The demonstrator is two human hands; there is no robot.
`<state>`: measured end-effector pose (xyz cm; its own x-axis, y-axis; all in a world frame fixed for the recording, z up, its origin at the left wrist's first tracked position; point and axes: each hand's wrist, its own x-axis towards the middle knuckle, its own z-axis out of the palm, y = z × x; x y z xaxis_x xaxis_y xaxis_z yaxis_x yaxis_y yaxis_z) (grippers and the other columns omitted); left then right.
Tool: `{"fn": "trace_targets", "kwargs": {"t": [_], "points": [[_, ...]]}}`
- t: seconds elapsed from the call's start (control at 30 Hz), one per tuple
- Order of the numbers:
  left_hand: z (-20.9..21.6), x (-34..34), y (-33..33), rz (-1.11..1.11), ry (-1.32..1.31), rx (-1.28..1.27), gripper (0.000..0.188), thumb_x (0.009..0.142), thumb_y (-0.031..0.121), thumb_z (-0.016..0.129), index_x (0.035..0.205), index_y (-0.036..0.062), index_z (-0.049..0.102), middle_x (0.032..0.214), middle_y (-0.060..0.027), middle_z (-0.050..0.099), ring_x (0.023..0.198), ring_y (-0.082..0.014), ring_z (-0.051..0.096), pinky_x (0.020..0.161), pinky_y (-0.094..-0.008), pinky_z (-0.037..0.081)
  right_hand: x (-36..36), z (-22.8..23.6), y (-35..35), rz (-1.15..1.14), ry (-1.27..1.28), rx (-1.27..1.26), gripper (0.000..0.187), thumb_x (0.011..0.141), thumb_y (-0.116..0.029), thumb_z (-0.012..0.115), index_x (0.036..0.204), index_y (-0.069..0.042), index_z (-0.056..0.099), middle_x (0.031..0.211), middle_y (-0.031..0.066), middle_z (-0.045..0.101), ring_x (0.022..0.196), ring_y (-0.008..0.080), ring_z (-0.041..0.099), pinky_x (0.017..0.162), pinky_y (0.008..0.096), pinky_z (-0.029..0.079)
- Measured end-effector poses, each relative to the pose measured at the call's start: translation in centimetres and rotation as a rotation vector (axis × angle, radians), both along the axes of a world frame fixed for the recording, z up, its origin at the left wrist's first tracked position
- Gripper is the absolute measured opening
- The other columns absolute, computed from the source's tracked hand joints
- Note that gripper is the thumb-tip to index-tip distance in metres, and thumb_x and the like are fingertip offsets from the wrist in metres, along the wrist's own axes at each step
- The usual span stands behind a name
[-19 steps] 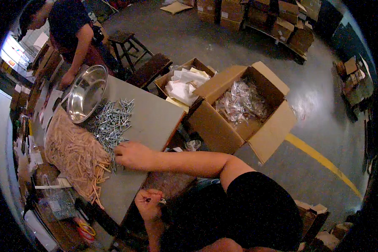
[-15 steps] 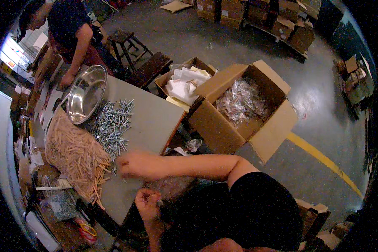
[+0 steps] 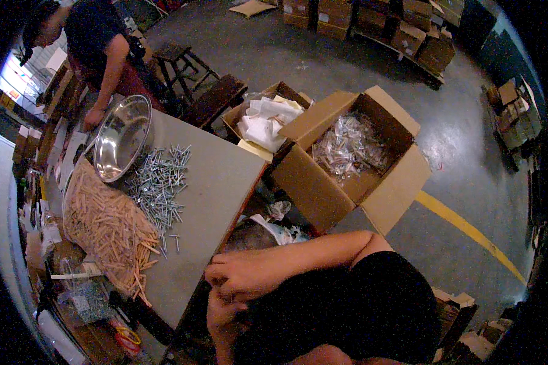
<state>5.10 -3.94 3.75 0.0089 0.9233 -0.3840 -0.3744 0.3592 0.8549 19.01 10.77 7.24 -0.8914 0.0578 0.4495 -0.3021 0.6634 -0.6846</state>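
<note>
My right hand (image 3: 234, 275) is closed over my left hand (image 3: 223, 311), the two meeting just off the table's near right edge. Curled fingers hide whatever they hold. My left hand is closed too, partly covered by the right. On the grey table (image 3: 210, 161) lies a heap of silver screws (image 3: 161, 182), a few of them loose at its near end. Beside it spreads a larger pile of small tan stick-like pieces (image 3: 106, 222), resembling wall plugs. A shiny steel bowl (image 3: 125, 137) is tilted on its side behind both piles.
An open cardboard box (image 3: 323, 182) with clear plastic packets (image 3: 350, 146) stands right of the table. Behind it is a box of white papers (image 3: 268, 121). A co-worker (image 3: 97, 48) leans over the far left end near a wooden stool (image 3: 182, 67).
My right hand has drawn back from the near end of the screw heap to my left hand. A couple of screws now show where it was.
</note>
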Motion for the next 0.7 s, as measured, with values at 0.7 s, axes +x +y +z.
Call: {"fn": "trace_targets", "kwargs": {"t": [0.7], "points": [[-1.1, 0.4, 1.2, 0.318, 0.863, 0.722, 0.023, 0.076, 0.021, 0.06, 0.068, 0.0017, 0.052, 0.068, -0.0093, 0.055, 0.063, -0.0241, 0.052, 0.06, -0.0335, 0.044, 1.1, -1.0, -0.8, -0.089, -0.06, -0.146, 0.022, 0.075, -0.017, 0.061, 0.088, -0.002, 0.052, 0.089, 0.0186, 0.055, 0.084, 0.0385, 0.053, 0.072, 0.0471, 0.044]]}}
